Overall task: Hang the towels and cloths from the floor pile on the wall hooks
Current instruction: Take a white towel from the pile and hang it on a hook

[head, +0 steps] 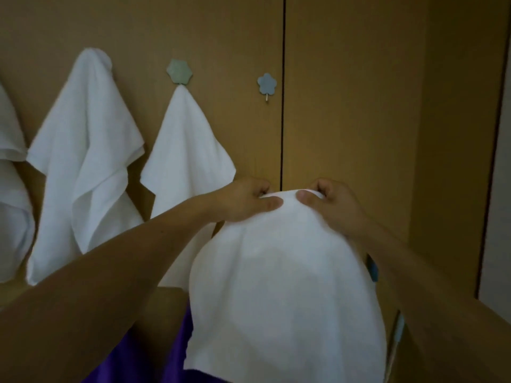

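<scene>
I hold a white towel (284,286) up in front of me. My left hand (246,201) and my right hand (331,205) pinch its top edge close together, thumbs on the near side. The towel hangs down from them. Above and slightly left, a blue flower-shaped hook (267,84) on the brown wall is bare. A green flower hook (179,71) carries a white towel (185,158). Further left a larger white towel (85,153) hangs over a hidden hook, and part of another white towel (11,189) shows at the left edge.
The brown wall panels have a dark vertical seam (282,92) right of the blue hook. A purple cloth (177,352) lies below, partly hidden by the held towel. A blue-tipped object (373,269) peeks out at the towel's right side.
</scene>
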### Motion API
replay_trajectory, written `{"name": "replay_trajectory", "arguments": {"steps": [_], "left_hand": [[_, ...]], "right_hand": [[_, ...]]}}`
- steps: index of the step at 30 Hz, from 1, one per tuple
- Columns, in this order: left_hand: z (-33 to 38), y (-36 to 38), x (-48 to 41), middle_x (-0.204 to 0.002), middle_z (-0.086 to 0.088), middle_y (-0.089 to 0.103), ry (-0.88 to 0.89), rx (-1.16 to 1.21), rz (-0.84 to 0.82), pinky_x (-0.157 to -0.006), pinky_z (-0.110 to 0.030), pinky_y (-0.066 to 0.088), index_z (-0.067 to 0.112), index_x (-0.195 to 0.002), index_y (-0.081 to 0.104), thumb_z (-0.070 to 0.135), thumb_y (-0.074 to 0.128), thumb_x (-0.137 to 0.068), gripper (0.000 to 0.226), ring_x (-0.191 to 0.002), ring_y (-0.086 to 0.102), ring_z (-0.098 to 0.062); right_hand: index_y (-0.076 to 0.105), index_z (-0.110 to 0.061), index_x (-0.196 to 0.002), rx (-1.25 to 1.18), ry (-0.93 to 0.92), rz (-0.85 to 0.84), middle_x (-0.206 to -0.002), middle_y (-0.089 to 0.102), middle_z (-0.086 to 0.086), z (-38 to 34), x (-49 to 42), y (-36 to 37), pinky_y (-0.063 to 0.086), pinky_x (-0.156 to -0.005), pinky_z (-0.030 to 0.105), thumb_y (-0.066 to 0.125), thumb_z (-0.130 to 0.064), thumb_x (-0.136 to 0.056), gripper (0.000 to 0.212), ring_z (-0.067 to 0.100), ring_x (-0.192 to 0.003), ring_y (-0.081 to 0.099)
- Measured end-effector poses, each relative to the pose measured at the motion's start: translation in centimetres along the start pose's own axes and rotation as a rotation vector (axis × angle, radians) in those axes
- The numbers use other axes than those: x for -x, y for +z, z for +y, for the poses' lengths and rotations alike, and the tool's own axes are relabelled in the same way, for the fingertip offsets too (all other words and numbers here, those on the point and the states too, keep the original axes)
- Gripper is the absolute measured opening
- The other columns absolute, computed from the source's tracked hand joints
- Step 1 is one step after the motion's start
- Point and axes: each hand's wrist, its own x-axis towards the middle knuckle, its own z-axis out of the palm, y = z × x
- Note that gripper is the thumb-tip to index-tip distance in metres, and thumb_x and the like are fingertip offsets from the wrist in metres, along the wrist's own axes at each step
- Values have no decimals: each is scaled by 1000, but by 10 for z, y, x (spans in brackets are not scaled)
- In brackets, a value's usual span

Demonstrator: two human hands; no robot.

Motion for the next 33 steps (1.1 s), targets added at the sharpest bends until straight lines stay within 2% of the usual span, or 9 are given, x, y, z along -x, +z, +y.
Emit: {"name": "replay_trajectory", "arguments": {"steps": [2,5,9,15,22,25,27,30,33], "left_hand": [[5,-12,-21,-68,9,51,-36,38,29,-50,-10,38,20,-70,50,43,56,-93,33,-56,48,0],[8,-29,-52,-71,6,52,-58,47,163,-56,-17,40,17,-73,52,39,52,-96,32,-60,49,-3],[7,-49,-94,-81,7,56,-34,-158,446,-60,-20,36,21,-82,56,33,46,-99,23,-72,50,-5],[3,-90,-143,-80,14,52,-3,-367,783,-57,-22,31,27,-94,49,35,45,-98,10,-71,48,-4],[-16,-117,-184,-68,16,44,-51,-431,870,-51,-24,24,31,-88,41,38,49,-94,12,-61,41,-1],[-26,-114,-189,-63,17,39,-30,-518,928,-49,-23,20,30,-83,43,39,50,-91,14,-57,33,4],[-26,-111,-190,-61,16,40,-56,-548,950,-48,-24,19,28,-75,45,38,50,-88,17,-56,34,3],[-22,-103,-191,-63,11,47,-172,-519,868,-48,-25,24,25,-66,46,35,52,-85,22,-56,41,-4],[-16,-96,-192,-63,3,50,-304,-347,721,-48,-26,29,17,-64,49,34,55,-85,28,-55,46,-11]], "right_hand": [[57,-6,-82,23,-72,44,-79,63,11,6,-28,-8,45,-62,31,64,-39,-89,34,13,-68,53],[56,-13,-80,32,-172,79,-79,63,6,12,-70,-19,45,-64,32,62,-39,-90,28,15,-70,55],[56,-15,-78,-1,-246,105,-74,60,-2,6,-127,-24,40,-60,28,61,-34,-91,24,10,-68,50],[60,-16,-84,-33,-279,294,-85,63,3,-24,-204,-14,45,-70,33,59,-32,-92,17,20,-80,57],[65,-18,-93,115,-215,372,-94,67,3,-32,-267,-9,49,-72,32,57,-34,-91,18,23,-86,61],[60,-25,-89,56,-203,385,-92,65,-2,-27,-275,2,46,-67,29,62,-34,-86,10,19,-82,60],[55,-28,-87,-2,-191,392,-87,61,-7,-22,-275,3,41,-61,26,66,-37,-81,16,14,-76,57],[54,-25,-73,-146,-82,259,-75,58,-8,-15,-269,0,39,-56,25,74,-34,-71,22,11,-65,54],[47,-21,-60,-265,64,116,-63,52,-4,-17,-259,3,39,-54,26,75,-28,-66,29,14,-57,51]]}}
